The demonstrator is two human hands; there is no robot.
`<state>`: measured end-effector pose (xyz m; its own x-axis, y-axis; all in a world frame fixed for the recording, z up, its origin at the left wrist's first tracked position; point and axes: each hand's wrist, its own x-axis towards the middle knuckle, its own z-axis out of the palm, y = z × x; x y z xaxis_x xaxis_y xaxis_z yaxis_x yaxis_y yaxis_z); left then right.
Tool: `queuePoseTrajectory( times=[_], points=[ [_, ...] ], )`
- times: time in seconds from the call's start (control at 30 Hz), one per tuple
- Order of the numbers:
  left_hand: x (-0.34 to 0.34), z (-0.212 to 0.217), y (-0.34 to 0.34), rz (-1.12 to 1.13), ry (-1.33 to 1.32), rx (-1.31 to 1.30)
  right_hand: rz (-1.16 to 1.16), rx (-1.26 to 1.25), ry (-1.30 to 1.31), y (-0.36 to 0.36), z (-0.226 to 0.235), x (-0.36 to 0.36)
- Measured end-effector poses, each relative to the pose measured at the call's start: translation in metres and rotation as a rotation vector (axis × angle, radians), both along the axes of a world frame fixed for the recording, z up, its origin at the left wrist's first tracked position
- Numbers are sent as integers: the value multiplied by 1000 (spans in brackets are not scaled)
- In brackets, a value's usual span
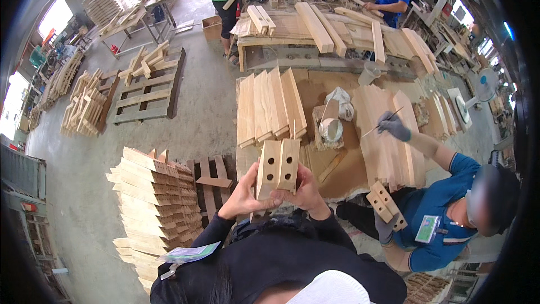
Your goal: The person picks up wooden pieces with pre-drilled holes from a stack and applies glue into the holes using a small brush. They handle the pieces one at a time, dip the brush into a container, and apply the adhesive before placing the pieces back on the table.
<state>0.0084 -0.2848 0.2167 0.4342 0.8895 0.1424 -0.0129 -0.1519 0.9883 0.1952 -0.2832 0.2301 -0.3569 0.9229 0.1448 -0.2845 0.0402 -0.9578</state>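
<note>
Two pale wooden pieces [279, 162] stand side by side in front of me, their ends toward the view. Dark round holes show in each end. My left hand [243, 194] is closed around the left side of the pair. From the other side my right hand [304, 191] grips it, with the thumb on the front. Just beyond lies a stack of wooden boards [270, 104] on the table. Right of that stack, a white cup-like container [331, 129] rests tilted on a block.
At my right, a co-worker's gloved hand [395, 128] holds a thin stick; the other holds drilled wooden pieces [382, 201]. A tall wood stack [152, 202] stands at lower left, beside a pallet [212, 183]. Another workbench [281, 45] is ahead, with people working behind it.
</note>
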Motion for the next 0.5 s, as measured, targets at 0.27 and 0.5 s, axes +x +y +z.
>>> queuePoseTrajectory(
  times=[0.27, 0.5],
  points=[
    [-24, -6, 8, -170, -4, -83, -67, -36, 61, -8, -9, -24],
    [-27, -17, 14, -305, 58, -146, -133, 2, -40, -22, -19, -23]
  ],
)
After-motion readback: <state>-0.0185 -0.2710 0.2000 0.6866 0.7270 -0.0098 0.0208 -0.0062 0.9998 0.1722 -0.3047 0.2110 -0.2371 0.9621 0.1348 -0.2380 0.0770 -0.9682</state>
